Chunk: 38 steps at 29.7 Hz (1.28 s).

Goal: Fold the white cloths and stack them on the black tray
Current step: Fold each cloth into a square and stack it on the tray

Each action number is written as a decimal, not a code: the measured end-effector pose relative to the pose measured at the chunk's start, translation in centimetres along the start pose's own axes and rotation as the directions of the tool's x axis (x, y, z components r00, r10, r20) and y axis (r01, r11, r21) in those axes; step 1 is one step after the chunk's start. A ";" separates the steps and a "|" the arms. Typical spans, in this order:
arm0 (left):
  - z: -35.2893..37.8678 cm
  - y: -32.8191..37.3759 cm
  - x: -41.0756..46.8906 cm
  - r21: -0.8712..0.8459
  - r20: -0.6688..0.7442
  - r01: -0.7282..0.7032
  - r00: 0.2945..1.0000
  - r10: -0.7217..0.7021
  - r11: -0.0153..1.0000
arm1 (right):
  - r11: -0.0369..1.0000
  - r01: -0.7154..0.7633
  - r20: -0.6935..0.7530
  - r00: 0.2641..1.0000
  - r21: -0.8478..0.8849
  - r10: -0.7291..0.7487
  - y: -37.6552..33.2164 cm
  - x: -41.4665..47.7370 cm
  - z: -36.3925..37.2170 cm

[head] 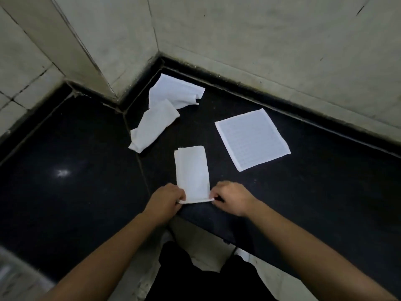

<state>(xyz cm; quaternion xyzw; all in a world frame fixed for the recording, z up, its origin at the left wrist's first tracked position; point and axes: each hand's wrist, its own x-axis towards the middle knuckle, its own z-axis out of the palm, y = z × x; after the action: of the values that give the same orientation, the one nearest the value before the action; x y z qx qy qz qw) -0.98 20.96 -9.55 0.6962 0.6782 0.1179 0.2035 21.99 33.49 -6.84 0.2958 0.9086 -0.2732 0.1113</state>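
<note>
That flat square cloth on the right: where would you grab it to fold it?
By the two near corners of the flat square cloth, coming from the person's side. It lies spread flat with bare counter around it, so that edge can lift and fold over.

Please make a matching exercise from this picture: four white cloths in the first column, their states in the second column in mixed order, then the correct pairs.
Things
1. cloth between the hands
2. cloth on the right
3. cloth nearest the wall corner
4. cloth left of centre

States
A. crumpled, one corner curled
B. flat open square
C. loose long bundle
D. narrow strip, near corners pinched by left hand and right hand

Pairs: 1-D, 2-B, 3-A, 4-C
</note>
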 end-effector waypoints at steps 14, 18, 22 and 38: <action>2.3 0.1 -2.7 0.109 0.095 0.036 0.994 -0.047 0.993 | 0.954 0.181 0.112 0.981 -0.240 -0.157 0.7 0.2 3.4; 2.8 -0.3 -2.7 0.106 0.154 0.045 0.986 -0.061 0.993 | 0.938 0.185 0.203 0.971 -0.292 -0.128 0.6 0.6 3.2; 2.7 -0.4 -2.5 0.148 0.129 0.039 0.990 -0.059 0.988 | 0.941 0.206 0.152 0.974 -0.270 -0.170 1.0 0.3 3.3; -1.7 -1.9 4.2 -0.806 0.260 0.544 0.681 -0.685 0.234 | 0.421 -0.339 0.076 0.846 0.841 0.528 1.5 7.5 0.0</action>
<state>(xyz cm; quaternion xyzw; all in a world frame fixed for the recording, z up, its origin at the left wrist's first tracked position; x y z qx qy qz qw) -3.19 25.36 -9.38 0.1721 0.7623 0.3881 0.4886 16.93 38.11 -10.22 0.5627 0.5662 -0.5987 -0.0667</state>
